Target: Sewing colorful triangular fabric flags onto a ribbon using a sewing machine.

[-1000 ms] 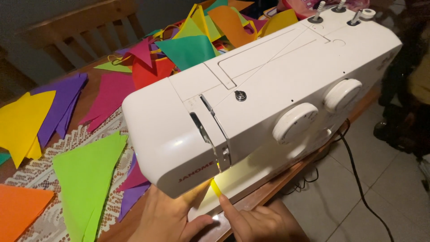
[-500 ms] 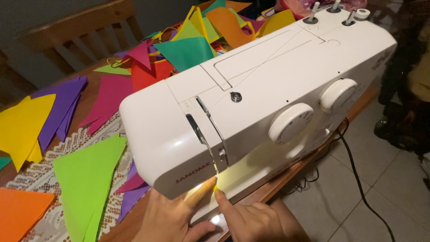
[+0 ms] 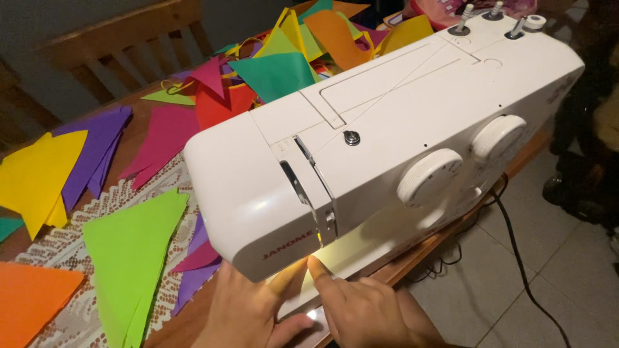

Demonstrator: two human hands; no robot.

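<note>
Wooden table (image 3: 138, 145) carries a lace runner (image 3: 77, 309), scattered coloured fabric pennants and, at centre, a white sewing machine (image 3: 400, 129); a wooden chair (image 3: 122, 48) stands behind the table and a tiled floor (image 3: 554, 270) lies to the right, crossed by a black power cable (image 3: 516, 251). Head view: both hands enter from the bottom edge and meet under the machine head, in the area lit by the machine's lamp. The left hand (image 3: 248, 312) lies palm down on the machine bed, fingers extended and loosely spread, one fingertip reaching up to the lower edge of the housing; it encloses nothing. The right hand (image 3: 367, 316) sits just beside it, index finger extended toward the needle zone, the remaining fingers curled; whether those fingers pinch anything cannot be determined, since the housing hides the needle and the material below it. A green pennant (image 3: 132, 251) lies on the runner left of the left hand, near it. An orange pennant (image 3: 29, 299) lies further left, and a yellow pennant (image 3: 39, 167) and a purple pennant (image 3: 97, 145) lie beyond.
</note>
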